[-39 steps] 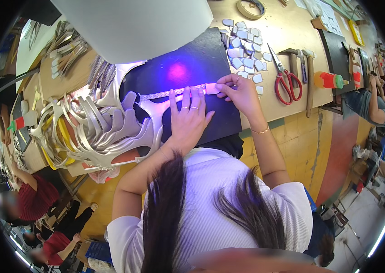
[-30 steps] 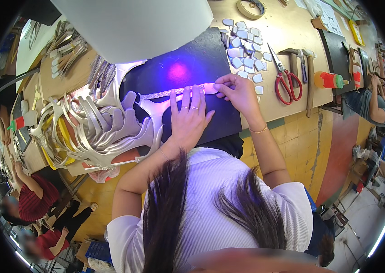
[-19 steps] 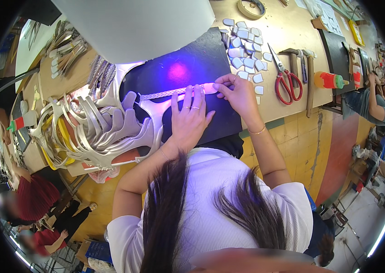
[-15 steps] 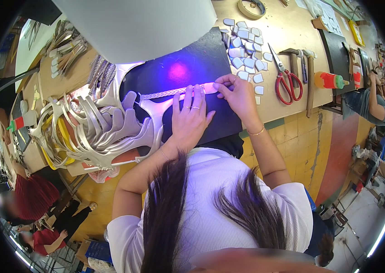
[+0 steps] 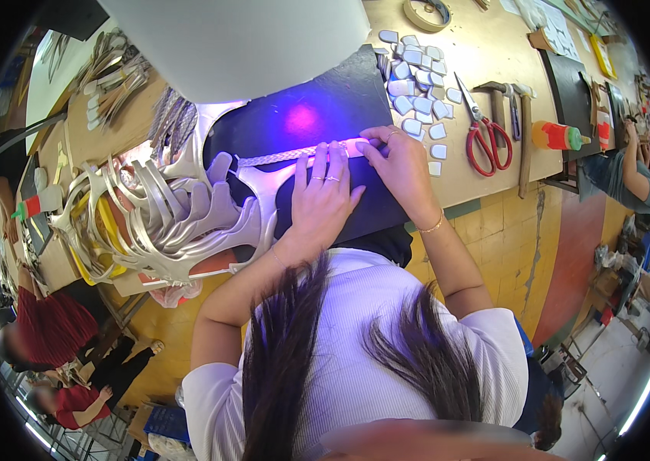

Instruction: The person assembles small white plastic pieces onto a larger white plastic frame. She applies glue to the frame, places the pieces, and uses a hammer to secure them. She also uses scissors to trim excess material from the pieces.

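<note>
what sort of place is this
Probably a workshop or small factory for shoe or leather goods: silvery cut strap pieces are heaped on the bench, with red-handled scissors and a hammer nearby.

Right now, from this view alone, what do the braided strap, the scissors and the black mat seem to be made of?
Braided strap: perhaps synthetic leather; silvery, shiny plaits.
Scissors: blades probably steel, by their metallic shine; handles likely plastic, smooth red.
Black mat: possibly rubber, dark with diffuse glare.
</note>
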Tool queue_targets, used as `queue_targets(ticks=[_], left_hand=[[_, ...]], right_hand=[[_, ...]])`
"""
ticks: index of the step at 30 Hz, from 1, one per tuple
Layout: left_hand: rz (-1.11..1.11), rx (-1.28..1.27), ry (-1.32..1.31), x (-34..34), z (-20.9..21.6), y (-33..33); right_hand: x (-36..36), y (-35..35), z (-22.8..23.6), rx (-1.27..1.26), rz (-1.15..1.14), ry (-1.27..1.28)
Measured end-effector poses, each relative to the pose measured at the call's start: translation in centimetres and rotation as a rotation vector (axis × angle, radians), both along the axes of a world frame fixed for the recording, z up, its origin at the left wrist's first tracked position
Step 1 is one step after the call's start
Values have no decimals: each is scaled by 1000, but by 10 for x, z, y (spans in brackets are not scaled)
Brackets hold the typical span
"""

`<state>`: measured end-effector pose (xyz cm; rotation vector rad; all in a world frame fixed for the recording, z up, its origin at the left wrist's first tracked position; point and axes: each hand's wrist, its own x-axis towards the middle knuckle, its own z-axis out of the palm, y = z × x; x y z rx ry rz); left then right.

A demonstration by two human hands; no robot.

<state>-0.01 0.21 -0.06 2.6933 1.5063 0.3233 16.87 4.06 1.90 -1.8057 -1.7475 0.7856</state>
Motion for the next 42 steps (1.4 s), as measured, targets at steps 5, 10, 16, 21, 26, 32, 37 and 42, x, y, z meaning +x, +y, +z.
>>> queue_targets(ticks=[5,10,16,21,26,32,37,42], left_hand=[[9,-10,-7,1,3,1],[2,-6,12,0,5,1],[-2,-5,-4,0,4,2],[-3,-18,-17,-2,4,2],[-4,-62,-104,-3,2,3],[-42,-69,-180,-5,3,2],[-38,-79,-154,-4,3,3],[-39,-92,-136,-4,3,3]], right_hand=[[-2,2,1,42,7,-28],[-3,4,0,-66,-42,38],[-3,6,-1,-102,-60,50],[-3,7,1,-107,-56,31],[-3,8,3,-116,-41,6],[-3,9,4,-113,-37,-25],[0,10,8,-219,-51,91],[18,12,11,-70,-139,212]])
